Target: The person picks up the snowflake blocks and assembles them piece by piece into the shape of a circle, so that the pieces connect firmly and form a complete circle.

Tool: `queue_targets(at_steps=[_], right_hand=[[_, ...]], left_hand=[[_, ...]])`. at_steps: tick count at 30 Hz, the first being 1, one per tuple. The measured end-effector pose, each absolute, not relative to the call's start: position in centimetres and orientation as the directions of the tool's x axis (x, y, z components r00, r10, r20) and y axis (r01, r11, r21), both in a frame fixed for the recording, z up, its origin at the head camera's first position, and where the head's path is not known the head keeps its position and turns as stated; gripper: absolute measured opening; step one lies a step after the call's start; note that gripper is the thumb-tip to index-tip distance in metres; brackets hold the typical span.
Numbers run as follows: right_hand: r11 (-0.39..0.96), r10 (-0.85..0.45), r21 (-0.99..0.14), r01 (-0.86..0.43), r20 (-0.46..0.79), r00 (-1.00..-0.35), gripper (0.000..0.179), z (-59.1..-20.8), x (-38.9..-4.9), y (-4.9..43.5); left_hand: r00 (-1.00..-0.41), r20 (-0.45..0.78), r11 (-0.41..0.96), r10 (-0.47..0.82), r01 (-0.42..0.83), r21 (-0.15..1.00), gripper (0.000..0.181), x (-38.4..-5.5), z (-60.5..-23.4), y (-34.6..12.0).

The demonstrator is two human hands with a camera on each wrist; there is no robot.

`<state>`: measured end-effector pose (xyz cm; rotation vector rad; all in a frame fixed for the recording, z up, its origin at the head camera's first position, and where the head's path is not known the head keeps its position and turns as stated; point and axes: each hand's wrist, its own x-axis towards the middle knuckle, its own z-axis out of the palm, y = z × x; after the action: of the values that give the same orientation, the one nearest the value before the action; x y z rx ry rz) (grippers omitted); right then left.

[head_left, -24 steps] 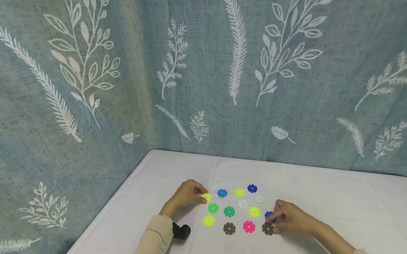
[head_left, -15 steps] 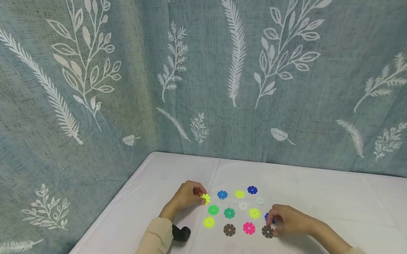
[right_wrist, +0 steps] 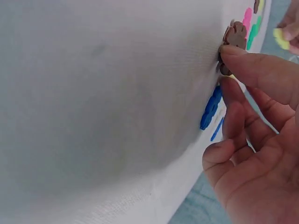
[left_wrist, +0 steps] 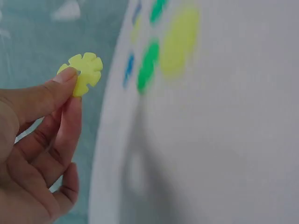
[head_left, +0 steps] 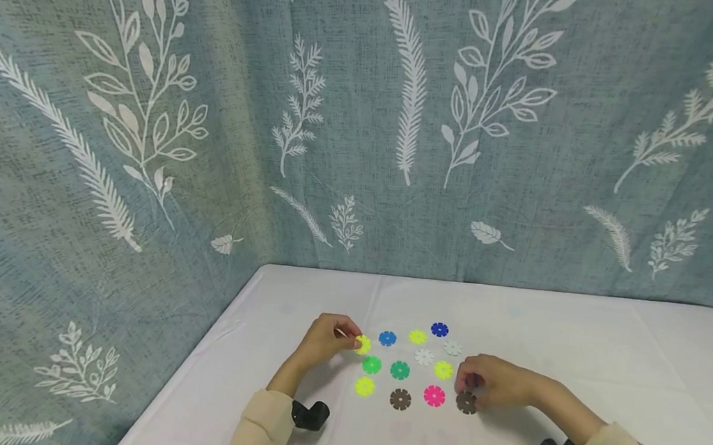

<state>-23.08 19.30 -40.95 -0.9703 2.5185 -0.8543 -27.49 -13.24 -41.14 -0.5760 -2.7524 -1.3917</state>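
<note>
My left hand (head_left: 327, 337) pinches a yellow notched disc (head_left: 363, 345) between thumb and fingertips, raised above the table; the left wrist view shows the yellow disc (left_wrist: 88, 70) held by its edge. Farther right, my right hand (head_left: 501, 383) has its thumb and curled index finger at the edge of a brown notched disc (head_left: 466, 402). In the right wrist view that brown disc (right_wrist: 236, 37) is tilted a little, with the thumb pressed on it. Just beside these fingers lies a dark blue disc (right_wrist: 211, 108), mostly hidden in the head view.
Between the hands lie several loose discs, among them a pink disc (head_left: 433, 396), another brown disc (head_left: 400, 399), a green disc (head_left: 400, 370), a light blue disc (head_left: 388, 339) and a white disc (head_left: 424, 357). A white cloth (head_left: 603, 368) covers the table; a patterned curtain (head_left: 340, 109) hangs behind.
The right hand's fingers have come down and closed in toward the brown disc, covering more of the dark blue one. My left hand keeps the yellow disc nearly in place.
</note>
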Motion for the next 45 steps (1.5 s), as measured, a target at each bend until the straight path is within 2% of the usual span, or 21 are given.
queue_targets(at_steps=[8, 15, 17, 21, 23, 26, 38, 45], right_hand=[[0.580, -0.688, -0.641, -0.502, -0.057, -0.723, 0.027, -41.3, -22.7, 20.2], [0.449, -0.751, -0.719, -0.530, 0.018, -0.660, 0.014, -41.5, -22.3, 20.8], [0.436, -0.707, -0.782, -0.445, 0.009, -0.707, 0.011, -41.0, -22.2, 20.5], [0.362, -0.543, -0.924, -0.128, -0.097, -0.834, 0.025, -39.5, -22.0, 19.2], [0.308, -0.487, -0.951, 0.000, -0.158, -0.859, 0.031, -38.8, -21.9, 18.5], [0.246, -0.482, -0.966, 0.075, -0.189, -0.855, 0.033, -38.2, -21.8, 17.7], [0.213, -0.495, -0.973, 0.090, -0.187, -0.849, 0.033, -37.7, -21.3, 16.2], [0.230, -0.434, -0.969, 0.091, -0.186, -0.881, 0.030, -37.6, -21.1, 15.8]], left_hand=[[-0.892, 0.139, 0.391, 0.430, 0.323, 0.862, 0.012, -24.7, -39.5, -9.8], [-0.886, 0.149, 0.325, 0.440, 0.312, 0.893, 0.012, -22.3, -38.4, -7.9], [-0.885, 0.157, 0.291, 0.438, 0.305, 0.907, 0.013, -22.1, -38.4, -7.5], [-0.900, 0.178, 0.245, 0.397, 0.291, 0.925, 0.018, -22.3, -39.1, -6.9], [-0.904, 0.209, 0.229, 0.374, 0.308, 0.924, 0.021, -22.3, -39.2, -6.6], [-0.900, 0.256, 0.219, 0.353, 0.345, 0.913, 0.019, -22.2, -39.3, -6.2], [-0.876, 0.313, 0.271, 0.367, 0.423, 0.865, 0.012, -21.5, -38.9, -4.8], [-0.833, 0.468, 0.341, 0.296, 0.550, 0.762, 0.006, -21.1, -39.4, -4.1]])
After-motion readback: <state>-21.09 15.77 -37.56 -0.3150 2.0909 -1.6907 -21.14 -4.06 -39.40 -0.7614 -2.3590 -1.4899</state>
